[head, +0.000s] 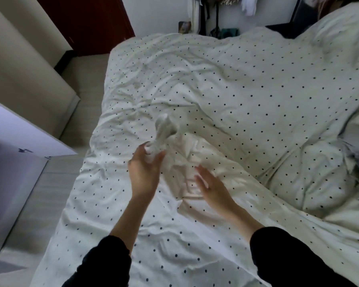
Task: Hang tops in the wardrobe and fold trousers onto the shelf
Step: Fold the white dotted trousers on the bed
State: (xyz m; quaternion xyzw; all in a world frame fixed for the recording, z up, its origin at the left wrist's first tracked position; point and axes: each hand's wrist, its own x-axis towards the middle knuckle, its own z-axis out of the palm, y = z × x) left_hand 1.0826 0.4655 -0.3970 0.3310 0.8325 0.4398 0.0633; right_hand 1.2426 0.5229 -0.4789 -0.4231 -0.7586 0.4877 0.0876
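Note:
A crumpled white garment (187,160) lies on the dotted bed cover in front of me. My left hand (145,168) grips a bunched end of it, and that end sticks up blurred above my fist. My right hand (211,187) hovers over the garment's near side with fingers spread and straight; whether it touches the cloth is unclear from the blur. Both forearms wear black sleeves. I cannot tell whether the garment is a top or trousers.
The bed (247,90) with a white black-dotted duvet fills most of the view, bunched up at the right. A pale wardrobe (23,75) and an open white door panel (15,129) stand at the left. Clothes hang on a dark rack (216,15) beyond the bed.

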